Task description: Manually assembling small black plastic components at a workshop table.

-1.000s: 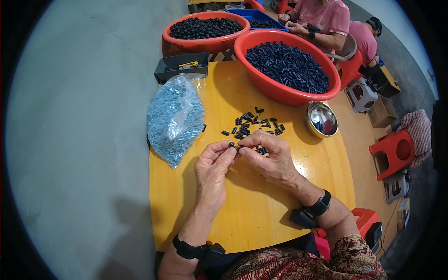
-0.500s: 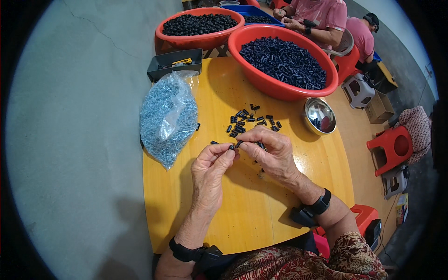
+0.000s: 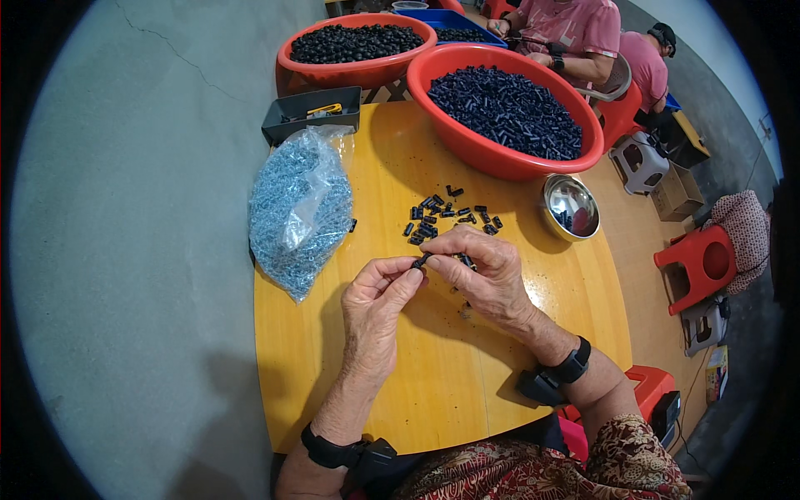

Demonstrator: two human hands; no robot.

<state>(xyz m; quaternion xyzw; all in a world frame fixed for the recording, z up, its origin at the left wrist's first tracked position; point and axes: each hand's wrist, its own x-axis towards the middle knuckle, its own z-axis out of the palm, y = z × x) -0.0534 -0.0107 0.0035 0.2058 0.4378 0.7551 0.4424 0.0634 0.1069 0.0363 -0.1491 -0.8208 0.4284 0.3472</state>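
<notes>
Above the yellow table [image 3: 400,367], my left hand [image 3: 379,304] is closed in a pinch on a small black cylindrical part [image 3: 420,262]. From the right, my right hand [image 3: 483,275] pinches the other end of what looks like the same piece, or a second one touching it; the fingers cover most of it. Just beyond my fingertips lies a loose pile of short black tube-like parts [image 3: 428,218]. A few more dark pieces sit partly hidden under my right hand.
A clear bag of silvery metal pieces [image 3: 300,217] lies left, below a dark tray [image 3: 312,112] with a yellow cutter. A red basin [image 3: 587,150] of black parts and a metal bowl [image 3: 572,208] stand right. Behind are another red basin [image 3: 292,65], a blue tray [image 3: 492,42] and two people.
My hands have drawn together, and the black pieces in my fingertips now meet. The pile has not moved. Across the table, a person in pink has shifted their hands.
</notes>
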